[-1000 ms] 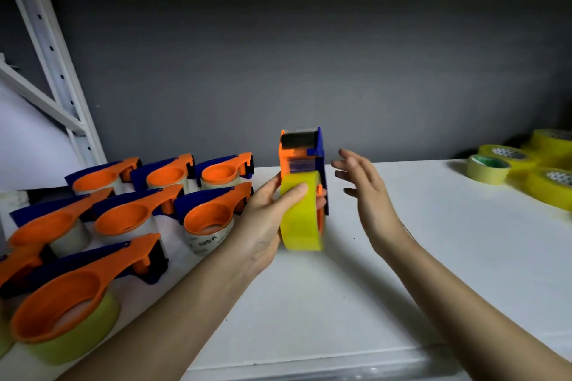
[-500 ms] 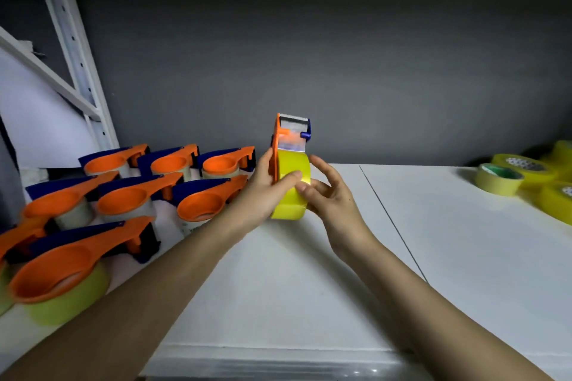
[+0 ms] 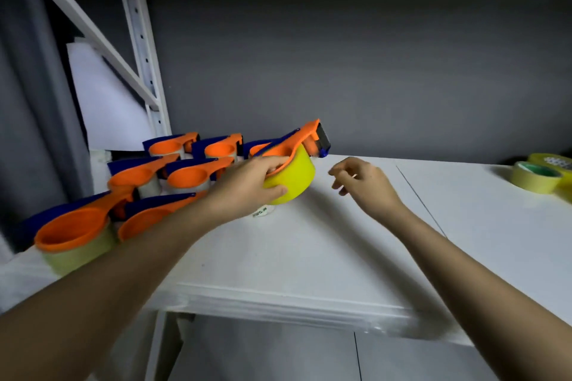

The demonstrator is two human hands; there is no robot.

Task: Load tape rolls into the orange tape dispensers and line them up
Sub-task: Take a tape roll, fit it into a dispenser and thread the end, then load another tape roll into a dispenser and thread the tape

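Observation:
My left hand [image 3: 247,182] grips an orange tape dispenser [image 3: 305,139] loaded with a yellow tape roll [image 3: 292,178], holding it tilted just above the white table [image 3: 309,257], at the right end of the lined-up dispensers. Thumb and fingers curl round the roll and the orange rim. My right hand [image 3: 362,182] hovers a little to the right of it, fingers loosely curled, holding nothing. Several loaded orange-and-blue dispensers [image 3: 188,175] stand in rows at the left.
Loose yellow tape rolls [image 3: 535,178] lie at the far right of the table. A white shelf upright [image 3: 139,40] rises behind the dispenser rows. The table's front edge [image 3: 294,303] runs below my arms. A grey wall closes off the back.
My left hand has turned the loaded dispenser from upright onto its side and lowered it leftward towards the rows. My right hand has let go of the roll and drawn away to the right.

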